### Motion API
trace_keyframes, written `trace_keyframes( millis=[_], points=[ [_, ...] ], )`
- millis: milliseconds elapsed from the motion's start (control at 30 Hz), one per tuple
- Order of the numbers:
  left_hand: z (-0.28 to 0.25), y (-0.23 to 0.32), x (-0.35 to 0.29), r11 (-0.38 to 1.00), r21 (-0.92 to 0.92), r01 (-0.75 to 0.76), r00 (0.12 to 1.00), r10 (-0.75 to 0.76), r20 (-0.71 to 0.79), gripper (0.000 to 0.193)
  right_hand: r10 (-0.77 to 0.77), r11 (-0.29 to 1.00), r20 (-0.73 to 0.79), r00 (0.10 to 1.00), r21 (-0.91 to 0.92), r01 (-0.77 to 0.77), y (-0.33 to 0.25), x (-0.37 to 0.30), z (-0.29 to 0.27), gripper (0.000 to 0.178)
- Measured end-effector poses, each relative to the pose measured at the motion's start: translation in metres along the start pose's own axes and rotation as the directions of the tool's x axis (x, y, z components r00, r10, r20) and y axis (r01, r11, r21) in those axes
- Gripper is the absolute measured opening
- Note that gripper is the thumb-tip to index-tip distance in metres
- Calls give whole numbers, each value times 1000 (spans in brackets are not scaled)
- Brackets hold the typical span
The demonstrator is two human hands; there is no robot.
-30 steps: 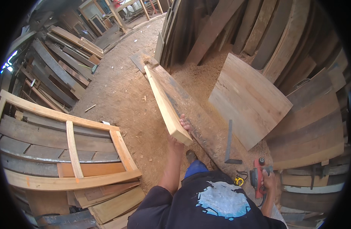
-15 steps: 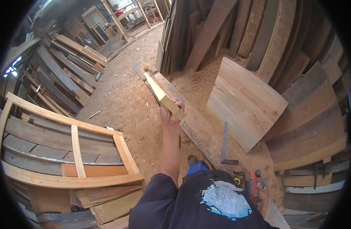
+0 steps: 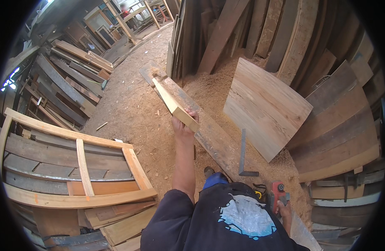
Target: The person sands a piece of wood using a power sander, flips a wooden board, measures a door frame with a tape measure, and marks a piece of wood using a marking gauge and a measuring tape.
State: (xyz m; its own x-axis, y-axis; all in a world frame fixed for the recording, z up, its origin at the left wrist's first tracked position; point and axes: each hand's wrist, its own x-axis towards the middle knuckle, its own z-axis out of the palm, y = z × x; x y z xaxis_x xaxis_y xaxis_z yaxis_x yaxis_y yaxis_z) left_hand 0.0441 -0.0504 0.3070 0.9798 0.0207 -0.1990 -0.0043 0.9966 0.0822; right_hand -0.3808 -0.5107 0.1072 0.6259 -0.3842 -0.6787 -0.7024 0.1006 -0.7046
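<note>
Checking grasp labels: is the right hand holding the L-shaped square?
No, the right hand is on the red power tool, and the L-shaped square lies apart from it.

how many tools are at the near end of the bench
3: the dark L-shaped square, the yellow-and-black tape measure beyond its short leg, and the red power tool in the right hand. The shirt may hide others.

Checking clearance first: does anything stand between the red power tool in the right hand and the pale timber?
Yes: the metal square lies on the plank between the red power tool and the pale timber. A yellow tape measure sits left of the tool.
</note>
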Motion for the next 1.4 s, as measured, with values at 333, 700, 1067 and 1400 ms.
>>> trace_keyframes(
  millis=[333,700,1067,1400],
  points=[
    [-90,-18,-26,987,107,120,982,-102,-160,36,-32,999,31,999,34,31,5,1,-2,39],
    [-136,-67,-62,926,370,78,980,-4,-198,60,76,997,169,983,-2,-77,12,12,-25,50],
    [-217,-148,-119,765,583,274,920,-31,-391,60,-331,833,427,842,-287,473,-222,41,106,56],
    [-221,-136,-127,676,642,362,917,-134,-375,45,-201,850,621,758,-275,450,-245,22,187,49]
  ],
)
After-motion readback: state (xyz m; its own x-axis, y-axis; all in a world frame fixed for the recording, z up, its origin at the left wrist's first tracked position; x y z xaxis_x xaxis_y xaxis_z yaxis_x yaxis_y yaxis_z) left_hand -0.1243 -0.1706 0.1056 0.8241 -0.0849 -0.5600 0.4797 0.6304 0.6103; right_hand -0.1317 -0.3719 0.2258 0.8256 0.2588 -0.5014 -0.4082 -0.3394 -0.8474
